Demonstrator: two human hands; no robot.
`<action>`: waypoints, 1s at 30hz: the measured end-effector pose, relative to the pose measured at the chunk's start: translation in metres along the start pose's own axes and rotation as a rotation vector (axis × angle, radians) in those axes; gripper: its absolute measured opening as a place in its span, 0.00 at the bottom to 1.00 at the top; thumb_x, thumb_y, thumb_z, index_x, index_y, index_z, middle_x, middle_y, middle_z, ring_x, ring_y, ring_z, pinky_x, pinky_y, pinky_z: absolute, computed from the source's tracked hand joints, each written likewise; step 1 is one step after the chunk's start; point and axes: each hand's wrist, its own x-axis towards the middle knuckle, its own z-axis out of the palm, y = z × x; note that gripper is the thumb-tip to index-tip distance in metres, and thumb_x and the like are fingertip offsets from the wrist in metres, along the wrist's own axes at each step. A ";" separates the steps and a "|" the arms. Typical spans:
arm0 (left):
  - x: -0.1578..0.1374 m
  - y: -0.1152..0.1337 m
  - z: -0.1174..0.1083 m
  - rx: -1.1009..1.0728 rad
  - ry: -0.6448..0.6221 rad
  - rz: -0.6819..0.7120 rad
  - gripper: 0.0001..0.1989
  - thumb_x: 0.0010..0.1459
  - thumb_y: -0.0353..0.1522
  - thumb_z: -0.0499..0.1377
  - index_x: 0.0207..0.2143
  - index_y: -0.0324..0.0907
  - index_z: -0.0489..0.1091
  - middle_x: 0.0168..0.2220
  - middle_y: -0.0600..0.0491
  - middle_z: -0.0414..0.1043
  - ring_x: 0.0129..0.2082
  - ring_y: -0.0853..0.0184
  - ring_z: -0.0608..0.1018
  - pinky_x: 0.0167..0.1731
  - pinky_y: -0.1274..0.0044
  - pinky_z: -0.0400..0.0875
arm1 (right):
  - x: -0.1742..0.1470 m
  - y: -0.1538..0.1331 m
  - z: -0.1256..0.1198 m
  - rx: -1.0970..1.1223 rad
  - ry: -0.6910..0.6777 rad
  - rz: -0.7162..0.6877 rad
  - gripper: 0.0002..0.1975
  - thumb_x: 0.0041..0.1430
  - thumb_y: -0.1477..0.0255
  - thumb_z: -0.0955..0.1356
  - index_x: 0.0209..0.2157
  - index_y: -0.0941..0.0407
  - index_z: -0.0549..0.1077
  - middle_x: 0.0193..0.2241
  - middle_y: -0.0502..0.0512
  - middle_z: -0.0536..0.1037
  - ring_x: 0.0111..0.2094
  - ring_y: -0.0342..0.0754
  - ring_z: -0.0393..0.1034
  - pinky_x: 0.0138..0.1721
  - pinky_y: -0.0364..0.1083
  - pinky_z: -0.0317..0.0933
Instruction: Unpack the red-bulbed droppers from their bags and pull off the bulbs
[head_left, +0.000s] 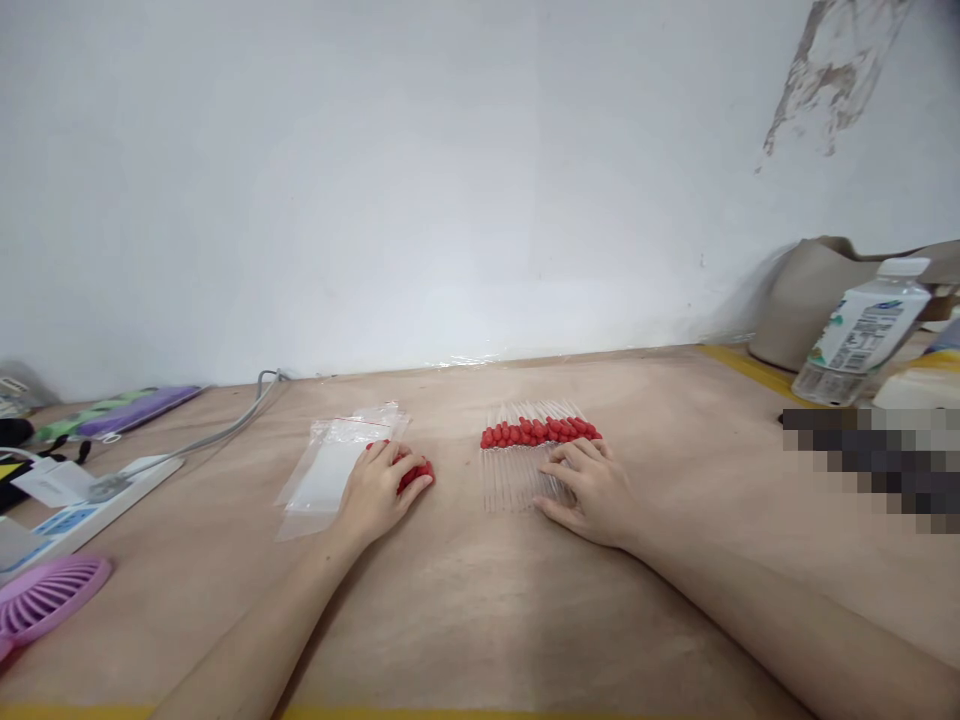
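Note:
Slim clear tubes (510, 485) with red rubber bulbs (517, 432) lie side by side on the table, looking like droppers. Their bulbs form a red band, with clear tube ends above and below it. At the right end of this row rests my right hand (592, 490), its thumb and fingers apart over the tubes. My left hand (382, 490) curls over a small pile of loose red rubber bulbs (416, 473), thumb and forefinger close together around some of them. It partly covers the pile. Clear plastic zip bags (319, 480) lie under and left of that hand.
On the left are a power strip (142, 485) with a grey cable (240, 415), a pink fan (56, 600) and a purple pouch (142, 408). A plastic bottle (862, 330) and a beige container (795, 300) stand at the right. A white wall (450, 180) bounds the back.

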 end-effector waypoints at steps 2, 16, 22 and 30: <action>-0.001 0.001 -0.001 -0.009 0.016 -0.010 0.10 0.56 0.38 0.53 0.36 0.44 0.71 0.35 0.50 0.67 0.36 0.63 0.68 0.38 0.71 0.63 | 0.000 0.000 -0.001 0.015 -0.005 0.000 0.16 0.51 0.58 0.65 0.37 0.54 0.72 0.36 0.55 0.72 0.38 0.50 0.62 0.43 0.52 0.50; 0.071 0.071 0.024 -0.208 0.010 0.030 0.07 0.54 0.36 0.56 0.30 0.41 0.68 0.33 0.51 0.67 0.36 0.64 0.67 0.38 0.72 0.63 | -0.008 0.010 -0.006 0.065 0.130 0.073 0.10 0.56 0.65 0.63 0.34 0.55 0.73 0.34 0.55 0.72 0.37 0.47 0.65 0.42 0.50 0.51; 0.107 0.089 0.055 -0.286 -0.038 -0.110 0.17 0.51 0.46 0.55 0.31 0.42 0.69 0.36 0.50 0.66 0.42 0.61 0.66 0.42 0.70 0.60 | -0.007 0.017 -0.002 0.096 0.180 0.168 0.09 0.56 0.67 0.63 0.31 0.55 0.73 0.31 0.53 0.72 0.35 0.47 0.64 0.39 0.49 0.52; 0.113 0.097 0.070 -0.330 -0.042 -0.338 0.11 0.53 0.39 0.55 0.27 0.41 0.69 0.46 0.47 0.64 0.49 0.56 0.61 0.46 0.62 0.54 | -0.007 0.016 -0.003 0.119 0.191 0.185 0.08 0.56 0.69 0.63 0.29 0.55 0.73 0.31 0.53 0.71 0.34 0.47 0.64 0.40 0.49 0.52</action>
